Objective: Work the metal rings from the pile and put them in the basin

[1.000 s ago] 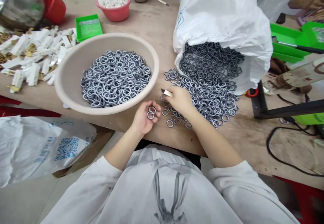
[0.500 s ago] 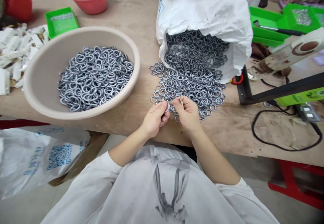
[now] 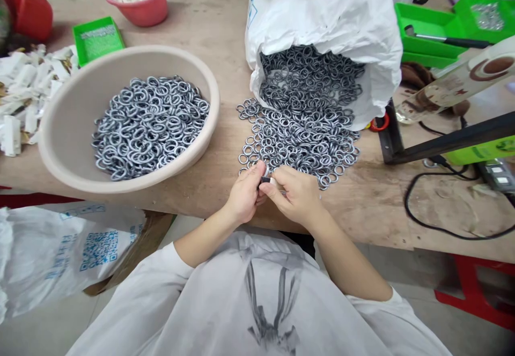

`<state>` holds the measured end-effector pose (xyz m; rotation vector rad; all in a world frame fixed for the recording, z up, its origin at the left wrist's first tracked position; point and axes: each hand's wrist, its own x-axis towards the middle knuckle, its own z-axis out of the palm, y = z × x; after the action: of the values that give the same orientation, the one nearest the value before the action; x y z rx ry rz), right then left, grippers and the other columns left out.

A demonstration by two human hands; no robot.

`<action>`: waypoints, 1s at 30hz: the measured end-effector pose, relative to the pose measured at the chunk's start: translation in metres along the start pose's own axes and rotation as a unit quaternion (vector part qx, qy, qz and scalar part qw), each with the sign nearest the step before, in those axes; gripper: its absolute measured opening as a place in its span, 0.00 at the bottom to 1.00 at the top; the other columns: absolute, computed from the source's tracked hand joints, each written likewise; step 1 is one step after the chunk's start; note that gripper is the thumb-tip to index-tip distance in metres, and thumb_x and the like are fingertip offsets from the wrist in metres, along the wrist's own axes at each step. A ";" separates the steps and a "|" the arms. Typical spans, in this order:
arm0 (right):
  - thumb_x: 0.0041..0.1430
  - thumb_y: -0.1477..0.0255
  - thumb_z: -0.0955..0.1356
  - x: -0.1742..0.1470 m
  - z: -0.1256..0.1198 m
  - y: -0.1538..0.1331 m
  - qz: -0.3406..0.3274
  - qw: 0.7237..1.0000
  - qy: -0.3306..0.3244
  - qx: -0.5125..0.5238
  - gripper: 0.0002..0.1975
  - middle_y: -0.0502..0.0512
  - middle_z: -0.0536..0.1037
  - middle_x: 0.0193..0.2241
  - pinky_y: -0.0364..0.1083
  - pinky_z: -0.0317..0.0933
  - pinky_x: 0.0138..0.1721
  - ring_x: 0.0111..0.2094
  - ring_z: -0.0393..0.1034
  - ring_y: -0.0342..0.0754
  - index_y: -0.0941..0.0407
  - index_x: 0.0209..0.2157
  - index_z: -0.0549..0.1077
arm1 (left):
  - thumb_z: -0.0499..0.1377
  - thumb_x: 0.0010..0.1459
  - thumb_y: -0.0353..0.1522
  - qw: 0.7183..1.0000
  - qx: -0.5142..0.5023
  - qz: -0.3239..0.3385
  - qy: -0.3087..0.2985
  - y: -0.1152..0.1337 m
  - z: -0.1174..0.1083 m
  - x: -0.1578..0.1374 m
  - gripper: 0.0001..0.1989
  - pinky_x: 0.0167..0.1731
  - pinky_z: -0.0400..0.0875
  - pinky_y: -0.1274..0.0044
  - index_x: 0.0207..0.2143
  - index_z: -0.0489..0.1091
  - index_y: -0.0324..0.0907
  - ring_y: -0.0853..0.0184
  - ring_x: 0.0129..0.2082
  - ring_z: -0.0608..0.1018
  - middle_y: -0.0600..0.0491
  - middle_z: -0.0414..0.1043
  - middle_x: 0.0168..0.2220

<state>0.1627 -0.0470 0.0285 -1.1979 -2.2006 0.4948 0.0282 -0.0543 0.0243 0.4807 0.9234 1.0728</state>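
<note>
My left hand (image 3: 244, 195) is closed, pinching a grey ring (image 3: 266, 169) between thumb and fingers. My right hand (image 3: 300, 195) is closed too and meets it, its thumb and forefinger gripping a small thin tool, mostly hidden, whose dark part (image 3: 265, 179) lies against the ring. Both hands are just over the table's front edge. Right beyond them spreads a pile of loose grey rings (image 3: 298, 136), spilling from the mouth of a white sack (image 3: 322, 7). To the left, a large beige basin (image 3: 60, 131) holds many similar rings (image 3: 151, 123).
White plastic pieces (image 3: 28, 88) lie heaped at far left. Behind the basin are a green tray (image 3: 98, 39) and a pink bowl (image 3: 140, 10) of white parts. A black metal frame (image 3: 442, 141), a cable (image 3: 410, 206) and green bins (image 3: 426, 21) stand at the right.
My right hand has turned and come in against my left hand, bringing the small tool to the ring. My left hand stays nearly in place, and the camera view has shifted slightly.
</note>
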 end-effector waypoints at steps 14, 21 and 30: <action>0.62 0.58 0.68 0.044 0.006 0.029 0.154 0.975 -0.065 -0.144 0.12 0.55 0.77 0.36 0.45 0.48 0.28 0.30 0.68 0.48 0.53 0.37 0.75 | 0.63 0.56 0.45 0.997 0.064 0.031 -0.021 0.020 -0.039 -0.012 0.18 0.15 0.53 0.83 0.31 0.71 0.36 0.78 0.15 0.63 0.53 0.71 0.23; 0.61 0.66 0.69 0.063 0.015 0.037 0.164 0.974 -0.076 -0.137 0.07 0.56 0.77 0.36 0.45 0.52 0.31 0.34 0.70 0.49 0.55 0.33 0.75 | 0.69 0.46 0.36 0.999 0.010 0.020 0.046 0.031 -0.049 -0.004 0.17 0.15 0.55 0.85 0.38 0.73 0.36 0.76 0.20 0.69 0.51 0.75 0.30; 0.51 0.55 0.73 0.034 0.004 0.017 0.251 0.890 0.034 0.380 0.18 0.45 0.69 0.21 0.42 0.53 0.22 0.20 0.57 0.40 0.55 0.28 0.70 | 0.69 0.46 0.49 0.994 0.088 0.060 0.002 0.008 -0.017 0.017 0.24 0.15 0.45 0.84 0.29 0.68 0.39 0.79 0.17 0.53 0.62 0.53 0.19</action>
<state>0.1567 -0.0092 0.0264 -1.2666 -1.3619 1.3494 0.0124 -0.0369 0.0140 0.6870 1.0073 1.1066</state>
